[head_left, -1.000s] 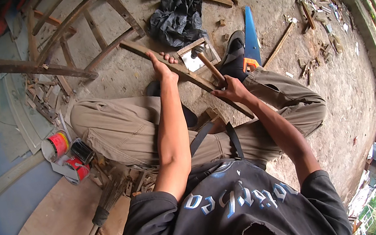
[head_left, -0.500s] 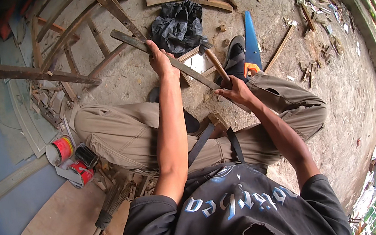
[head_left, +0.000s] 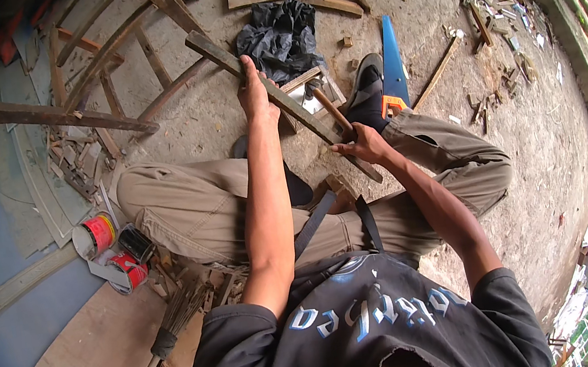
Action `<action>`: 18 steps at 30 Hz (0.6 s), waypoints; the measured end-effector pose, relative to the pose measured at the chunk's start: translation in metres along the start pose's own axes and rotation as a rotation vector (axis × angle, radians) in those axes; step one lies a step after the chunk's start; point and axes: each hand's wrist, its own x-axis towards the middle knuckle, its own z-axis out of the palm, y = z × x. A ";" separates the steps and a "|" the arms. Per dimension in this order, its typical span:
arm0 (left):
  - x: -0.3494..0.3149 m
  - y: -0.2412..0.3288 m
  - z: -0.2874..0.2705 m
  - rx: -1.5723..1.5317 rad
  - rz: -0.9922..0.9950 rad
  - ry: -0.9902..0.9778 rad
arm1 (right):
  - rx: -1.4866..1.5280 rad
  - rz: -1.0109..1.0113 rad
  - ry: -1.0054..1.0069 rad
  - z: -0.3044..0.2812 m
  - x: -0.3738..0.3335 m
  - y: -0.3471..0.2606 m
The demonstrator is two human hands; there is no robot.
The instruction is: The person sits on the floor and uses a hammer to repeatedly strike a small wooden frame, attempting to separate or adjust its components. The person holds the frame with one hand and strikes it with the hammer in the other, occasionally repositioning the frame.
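Note:
A long dark wooden strip (head_left: 305, 118) lies slantwise above the floor between my hands, its far end up to the left. My left hand (head_left: 257, 98) is closed around its upper part. My right hand (head_left: 366, 144) is closed on the wooden handle of a hammer (head_left: 330, 106), and its fingertips touch the strip's lower part. The hammer's dark head is partly hidden behind the strip. Beneath, a small wooden frame with a white panel (head_left: 314, 97) rests on the floor, partly covered. A handsaw (head_left: 391, 62) with a blue blade and orange handle lies by my right shoe.
A wooden chair-like frame (head_left: 150, 57) lies at the far left. A crumpled black plastic bag (head_left: 280, 37) sits ahead. Red cans (head_left: 98, 234) and a stick broom (head_left: 177, 315) are at my left. Wood scraps (head_left: 513, 71) litter the right side.
The strip has turned a little, its upper end shifting right and its lower end now showing beyond my right hand. The hammer's head has dropped and moved left, behind the strip.

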 end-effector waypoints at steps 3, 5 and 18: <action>-0.006 -0.004 0.003 0.092 0.052 -0.032 | -0.040 0.045 0.060 -0.001 -0.004 -0.004; -0.012 -0.007 0.008 0.132 0.078 -0.048 | -0.013 0.065 0.119 -0.004 -0.007 -0.004; -0.069 -0.020 0.037 0.463 0.722 -0.012 | 0.166 0.019 0.305 0.001 -0.110 -0.090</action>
